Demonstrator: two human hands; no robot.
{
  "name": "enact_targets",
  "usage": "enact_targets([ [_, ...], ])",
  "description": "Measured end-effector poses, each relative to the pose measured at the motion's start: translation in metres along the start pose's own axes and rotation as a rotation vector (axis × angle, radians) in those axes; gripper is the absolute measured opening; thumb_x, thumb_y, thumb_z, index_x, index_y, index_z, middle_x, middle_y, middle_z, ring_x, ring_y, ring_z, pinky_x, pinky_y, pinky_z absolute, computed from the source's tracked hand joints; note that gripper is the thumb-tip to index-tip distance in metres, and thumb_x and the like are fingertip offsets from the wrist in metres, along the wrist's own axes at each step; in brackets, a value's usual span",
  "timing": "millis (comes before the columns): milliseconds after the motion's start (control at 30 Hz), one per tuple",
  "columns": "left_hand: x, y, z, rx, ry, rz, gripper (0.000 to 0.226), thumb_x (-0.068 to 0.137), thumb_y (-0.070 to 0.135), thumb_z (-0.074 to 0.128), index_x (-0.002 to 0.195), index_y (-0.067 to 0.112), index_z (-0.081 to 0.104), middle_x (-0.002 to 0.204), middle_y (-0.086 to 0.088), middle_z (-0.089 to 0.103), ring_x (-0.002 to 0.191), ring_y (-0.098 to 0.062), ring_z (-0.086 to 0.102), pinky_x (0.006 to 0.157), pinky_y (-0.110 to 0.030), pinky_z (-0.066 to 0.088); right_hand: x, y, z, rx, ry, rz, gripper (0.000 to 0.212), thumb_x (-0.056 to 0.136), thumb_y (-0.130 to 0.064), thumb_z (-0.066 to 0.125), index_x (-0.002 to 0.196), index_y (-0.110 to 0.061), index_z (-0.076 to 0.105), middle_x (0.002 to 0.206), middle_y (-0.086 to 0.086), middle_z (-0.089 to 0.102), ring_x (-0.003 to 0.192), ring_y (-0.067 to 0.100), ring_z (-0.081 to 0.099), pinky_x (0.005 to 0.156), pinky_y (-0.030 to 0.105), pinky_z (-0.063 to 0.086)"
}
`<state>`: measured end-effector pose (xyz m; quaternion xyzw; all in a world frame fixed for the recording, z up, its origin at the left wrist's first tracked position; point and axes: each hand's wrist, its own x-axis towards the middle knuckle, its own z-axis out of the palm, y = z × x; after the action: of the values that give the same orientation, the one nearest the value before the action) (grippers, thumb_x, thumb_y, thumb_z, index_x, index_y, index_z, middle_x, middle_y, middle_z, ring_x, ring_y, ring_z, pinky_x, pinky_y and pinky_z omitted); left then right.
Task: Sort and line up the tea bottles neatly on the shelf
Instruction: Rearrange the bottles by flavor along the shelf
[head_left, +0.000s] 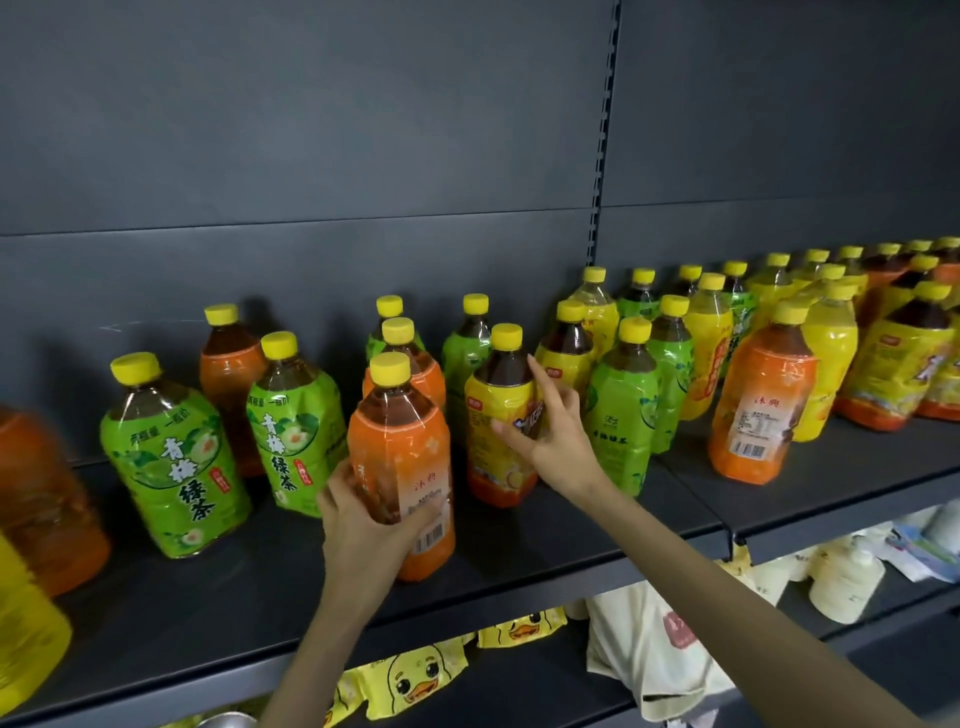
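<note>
Tea bottles with yellow caps stand mixed on a dark shelf (519, 561): green, orange and yellow labels. My left hand (363, 525) grips the lower part of an orange-label bottle (402, 457) near the shelf's front. My right hand (550, 431) wraps its fingers around a yellow-label bottle (493, 415) just right of it, index finger raised along the bottle's shoulder. Two green-label bottles (174, 452) stand to the left. A green-label bottle (621, 415) stands right behind my right hand.
More bottles crowd the shelf to the right, among them an orange one (761, 410) near the front edge. Blurred orange and yellow bottles (36, 519) sit at the far left. The shelf below holds duck-print packets (415, 680) and white pouches (844, 582).
</note>
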<state>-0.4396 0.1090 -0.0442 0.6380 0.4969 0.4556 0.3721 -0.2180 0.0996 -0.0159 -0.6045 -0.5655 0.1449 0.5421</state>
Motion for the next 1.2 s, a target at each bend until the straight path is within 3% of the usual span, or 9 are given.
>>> enact_targets([
  [100,-0.009,0.002,0.010,-0.009,0.043,0.023,0.112,0.060,0.040,0.086,0.145,0.024,0.015,0.142,-0.002,0.025,0.133,-0.024,0.029,0.106,-0.046,0.034,0.000,0.004,0.004,0.015,-0.005,-0.041,0.090,0.079,-0.035,0.074,0.143,-0.048,0.012,0.136,-0.003,0.020,0.128,0.011,0.028,0.111,0.035,0.033],
  [200,-0.013,-0.006,0.008,-0.105,-0.050,0.048,0.117,0.053,0.049,0.086,0.141,0.040,0.010,0.142,0.005,0.033,0.130,-0.014,0.035,0.103,-0.035,0.037,-0.001,0.010,0.011,0.073,-0.047,-0.057,0.098,0.078,-0.029,0.076,0.143,-0.048,0.005,0.145,0.001,0.021,0.132,0.008,0.028,0.112,0.035,0.031],
  [300,-0.014,-0.008,0.001,-0.097,-0.110,0.030,0.113,0.056,0.034,0.085,0.142,0.034,0.012,0.134,0.009,0.041,0.121,-0.008,0.042,0.090,-0.018,0.038,-0.003,0.015,0.019,0.077,-0.029,-0.056,0.107,0.077,-0.023,0.077,0.147,-0.042,-0.001,0.137,-0.006,0.022,0.130,0.005,0.028,0.113,0.034,0.030],
  [400,-0.015,-0.007,0.000,-0.007,-0.044,0.041,0.117,0.051,0.035,0.086,0.144,0.025,0.016,0.140,0.002,0.037,0.125,-0.014,0.039,0.096,-0.029,0.038,-0.006,0.011,0.020,0.004,0.032,-0.059,0.105,0.075,-0.026,0.078,0.141,-0.048,-0.001,0.127,-0.005,0.026,0.118,0.004,0.032,0.102,0.022,0.032],
  [567,-0.020,-0.002,0.006,0.115,0.036,0.023,0.124,0.043,0.057,0.079,0.143,0.021,0.014,0.139,-0.004,0.029,0.129,-0.022,0.035,0.104,-0.045,0.039,-0.032,0.004,0.029,-0.084,0.105,-0.077,0.108,0.067,-0.051,0.072,0.136,-0.061,-0.011,0.127,0.007,0.033,0.120,0.020,0.039,0.098,0.030,0.039],
  [667,-0.022,-0.001,0.007,0.123,0.051,0.037,0.121,0.045,0.057,0.077,0.142,0.017,0.016,0.137,-0.006,0.029,0.128,-0.021,0.036,0.101,-0.042,0.040,-0.051,0.003,0.029,-0.079,0.101,-0.108,0.105,0.065,-0.062,0.063,0.137,-0.060,-0.013,0.130,0.006,0.032,0.123,0.021,0.040,0.097,0.034,0.043],
  [767,-0.022,0.002,0.008,0.087,0.075,0.018,0.114,0.048,0.056,0.077,0.139,0.020,0.020,0.138,-0.003,0.039,0.125,-0.021,0.043,0.098,-0.042,0.043,-0.059,0.001,0.027,-0.041,0.051,-0.096,0.105,0.068,-0.060,0.065,0.138,-0.058,-0.013,0.137,0.003,0.028,0.125,0.019,0.043,0.097,0.040,0.048],
  [933,-0.026,0.007,0.006,0.162,0.162,0.004,0.108,0.054,0.055,0.082,0.138,0.022,0.021,0.136,-0.002,0.045,0.123,-0.023,0.047,0.096,-0.051,0.045,-0.061,-0.004,0.020,0.031,0.006,-0.080,0.106,0.075,-0.040,0.076,0.144,-0.051,-0.003,0.142,0.002,0.030,0.126,0.009,0.040,0.102,0.044,0.046],
  [1200,-0.064,0.004,-0.017,0.187,0.261,0.025,0.105,0.056,0.057,0.079,0.138,0.020,0.026,0.135,-0.001,0.042,0.121,-0.023,0.048,0.092,-0.050,0.046,-0.097,-0.012,0.002,0.076,0.085,-0.053,0.103,0.070,-0.043,0.077,0.145,-0.050,0.007,0.139,-0.005,0.039,0.126,0.009,0.045,0.099,0.045,0.048],
])
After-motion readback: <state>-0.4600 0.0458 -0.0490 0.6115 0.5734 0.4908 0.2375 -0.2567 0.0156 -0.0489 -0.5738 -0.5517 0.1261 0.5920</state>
